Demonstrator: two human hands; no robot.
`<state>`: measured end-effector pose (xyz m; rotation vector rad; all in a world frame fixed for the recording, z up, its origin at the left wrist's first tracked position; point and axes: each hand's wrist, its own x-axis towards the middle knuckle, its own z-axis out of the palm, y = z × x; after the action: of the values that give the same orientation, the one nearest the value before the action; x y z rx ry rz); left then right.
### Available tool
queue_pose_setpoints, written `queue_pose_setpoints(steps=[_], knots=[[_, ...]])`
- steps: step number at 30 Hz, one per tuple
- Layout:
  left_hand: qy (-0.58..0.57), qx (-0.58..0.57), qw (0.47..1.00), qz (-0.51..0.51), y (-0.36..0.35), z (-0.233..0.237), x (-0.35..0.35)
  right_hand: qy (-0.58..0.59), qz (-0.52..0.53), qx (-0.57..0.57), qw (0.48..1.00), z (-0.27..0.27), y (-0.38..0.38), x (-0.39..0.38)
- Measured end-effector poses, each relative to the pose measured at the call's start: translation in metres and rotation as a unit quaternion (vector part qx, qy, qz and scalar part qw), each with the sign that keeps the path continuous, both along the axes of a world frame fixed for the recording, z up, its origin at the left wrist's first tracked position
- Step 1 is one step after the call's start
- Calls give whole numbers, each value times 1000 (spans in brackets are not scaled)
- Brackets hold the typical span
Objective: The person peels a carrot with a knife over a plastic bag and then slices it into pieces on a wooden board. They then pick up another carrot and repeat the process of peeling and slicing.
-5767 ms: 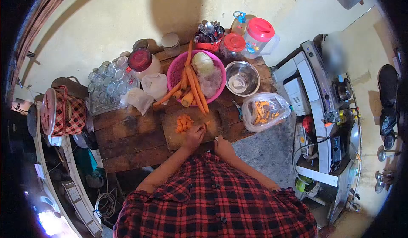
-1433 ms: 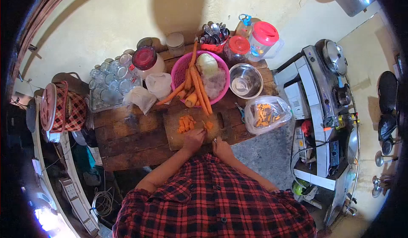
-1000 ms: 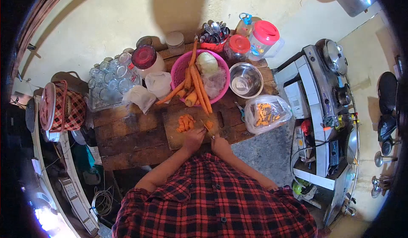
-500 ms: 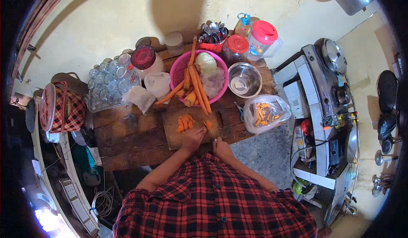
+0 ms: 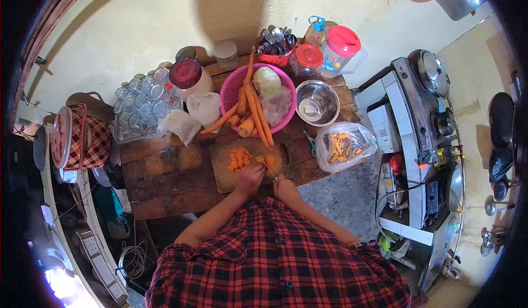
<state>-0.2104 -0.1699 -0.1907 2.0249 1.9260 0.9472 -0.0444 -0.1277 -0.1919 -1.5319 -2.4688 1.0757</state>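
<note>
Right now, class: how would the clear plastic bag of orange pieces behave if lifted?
The plastic bag would probably sag, since its film looks crumpled and loose. The orange pieces lie separate, so they would likely slide downward. It seems to overhang the table edge; a push might drop it.

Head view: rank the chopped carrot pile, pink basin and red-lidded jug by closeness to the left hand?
1. chopped carrot pile, on the board just beyond the left hand.
2. pink basin, mid-table.
3. red-lidded jug, far right corner.
</note>
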Motion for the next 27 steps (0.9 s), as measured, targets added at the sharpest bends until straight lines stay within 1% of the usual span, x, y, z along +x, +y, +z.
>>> queue_pose_setpoints(steps=[1, 3, 7, 10, 12, 16, 18, 21, 22, 24, 26, 27], knots=[[0, 0, 1000, 1, 0, -2, 0, -6, 6, 0, 1000, 0, 2, -2], [-4, 53, 999, 5, 3, -6, 1, -20, 1, -13, 1000, 2, 5, -6], [-8, 34, 999, 5, 2, -13, 2, -56, -15, -32, 998, 5, 6, -13], [-13, 53, 998, 11, 3, -13, 1, -65, -9, -37, 997, 7, 4, -10], [-14, 92, 995, 15, 5, -11, 1, -61, -8, -42, 997, 8, 1, -5], [28, 57, 998, 13, 0, -12, 1, -73, 1, -35, 997, 4, -1, 0], [-28, 51, 998, 23, 3, -14, 2, -65, -6, -34, 997, 3, -3, 1], [-2, 22, 1000, 7, 2, -15, 1, -52, -9, -28, 998, 1, -3, 0], [-3, 22, 1000, 7, 2, -21, 2, -49, -5, -22, 999, -1, -2, 0], [-33, 64, 997, 10, 5, -25, 2, -58, -2, -17, 998, -2, -3, 1], [-31, 53, 998, 17, 3, -19, 3, -65, 3, -11, 998, -1, -3, 0], [-30, 42, 998, 25, 2, -18, 3, -70, 3, 11, 997, 2, -5, 2]])
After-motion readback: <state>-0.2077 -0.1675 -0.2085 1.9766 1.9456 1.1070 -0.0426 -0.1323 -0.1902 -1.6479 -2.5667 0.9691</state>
